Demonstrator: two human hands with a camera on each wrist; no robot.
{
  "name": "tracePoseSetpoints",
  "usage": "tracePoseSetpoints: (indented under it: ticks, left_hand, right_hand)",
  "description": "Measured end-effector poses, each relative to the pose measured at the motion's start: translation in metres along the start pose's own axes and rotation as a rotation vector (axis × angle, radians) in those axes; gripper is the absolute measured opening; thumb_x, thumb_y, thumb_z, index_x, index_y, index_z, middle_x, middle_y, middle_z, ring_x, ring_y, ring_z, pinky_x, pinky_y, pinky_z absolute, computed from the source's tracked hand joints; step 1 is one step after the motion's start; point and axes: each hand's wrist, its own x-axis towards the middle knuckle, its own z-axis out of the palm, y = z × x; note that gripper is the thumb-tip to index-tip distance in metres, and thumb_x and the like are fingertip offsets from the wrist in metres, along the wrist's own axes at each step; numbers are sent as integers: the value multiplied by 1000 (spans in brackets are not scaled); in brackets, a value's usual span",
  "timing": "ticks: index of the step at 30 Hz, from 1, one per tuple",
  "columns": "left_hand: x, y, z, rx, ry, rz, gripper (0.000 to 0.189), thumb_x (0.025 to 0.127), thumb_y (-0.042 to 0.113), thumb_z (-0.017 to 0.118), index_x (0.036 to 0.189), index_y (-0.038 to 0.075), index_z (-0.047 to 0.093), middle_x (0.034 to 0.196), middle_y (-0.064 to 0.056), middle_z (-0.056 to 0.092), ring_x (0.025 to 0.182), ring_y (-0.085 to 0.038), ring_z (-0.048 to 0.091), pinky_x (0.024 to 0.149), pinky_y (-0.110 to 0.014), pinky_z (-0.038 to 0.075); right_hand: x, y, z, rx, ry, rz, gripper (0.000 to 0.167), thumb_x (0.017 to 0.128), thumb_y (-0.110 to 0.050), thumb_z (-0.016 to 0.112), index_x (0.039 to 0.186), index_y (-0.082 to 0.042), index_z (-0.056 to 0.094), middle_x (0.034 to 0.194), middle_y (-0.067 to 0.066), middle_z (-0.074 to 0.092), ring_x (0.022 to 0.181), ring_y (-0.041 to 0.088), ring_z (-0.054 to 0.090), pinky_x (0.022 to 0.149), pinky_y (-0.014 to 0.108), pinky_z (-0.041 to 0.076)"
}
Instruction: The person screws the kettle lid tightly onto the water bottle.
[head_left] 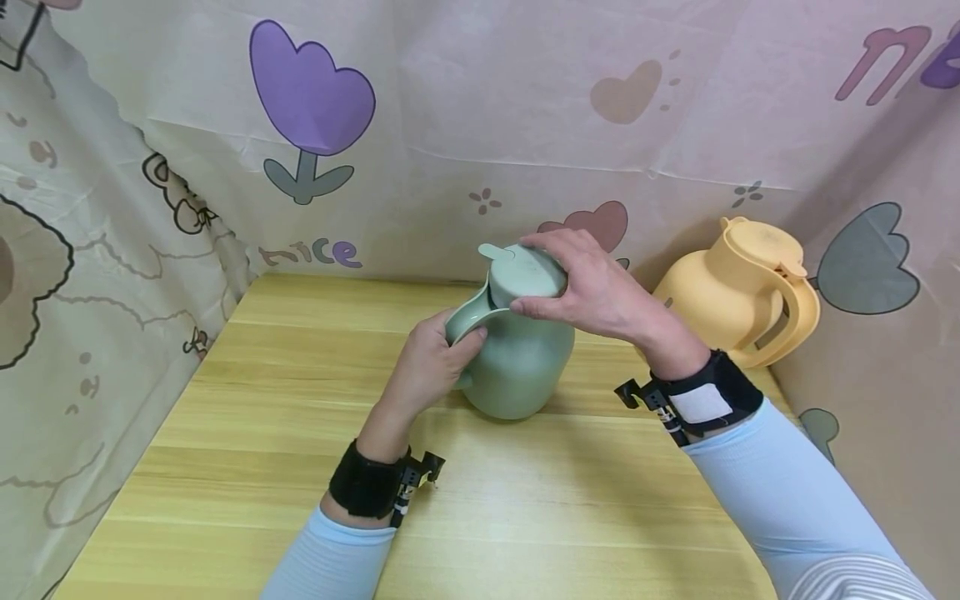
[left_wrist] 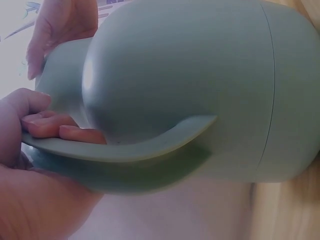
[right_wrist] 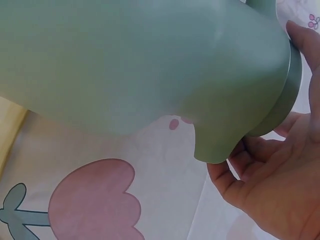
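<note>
A sage-green thermos jug point(head_left: 521, 371) stands on the wooden table, leaning slightly in the head view. My left hand point(head_left: 427, 367) grips its handle point(head_left: 471, 313), the thumb lying over the top; in the left wrist view the fingers wrap round the handle point(left_wrist: 145, 152). On top is a round green lid point(head_left: 525, 273) with a small tab pointing left. My right hand point(head_left: 603, 287) holds this lid from the right, thumb on the near side and fingers over the far side. In the right wrist view, fingertips touch the area beneath the spout point(right_wrist: 214, 150).
A yellow thermos jug point(head_left: 705, 292) of similar shape stands at the table's back right, its handle facing right. Printed cloth point(head_left: 465, 108) hangs behind and along both sides of the wooden table point(head_left: 300, 400). Each wrist wears a black strap point(head_left: 367, 481) with a small camera mount.
</note>
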Motion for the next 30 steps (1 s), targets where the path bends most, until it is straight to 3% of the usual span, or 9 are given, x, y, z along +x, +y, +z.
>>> tracePoseSetpoints:
  ticks: [5,12,30]
  left_hand:
    - [-1,2,0,-7,6,-5,21,102,29,68,103,9,65,90,-7,55,99,-27,60,90,-52,58]
    - [0,1,0,-22,7,-22,21,102,29,68,108,9,68,102,-10,62,104,-28,63,95,-57,58]
    - [-1,0,1,-10,6,-10,19,103,29,67,103,10,65,91,-8,56,101,-28,60,92,-53,57]
  right_hand:
    - [-1,-1,-3,60,-24,0,77,88,-36,84,152,-11,50,151,12,53,134,33,46,108,54,40]
    - [-2,-1,-4,105,-44,40,75,89,-35,79,156,-18,47,148,11,54,129,29,48,105,51,41]
    - [-2,2,3,30,17,40,80,88,-45,84,151,-10,50,150,10,53,131,33,46,104,52,42]
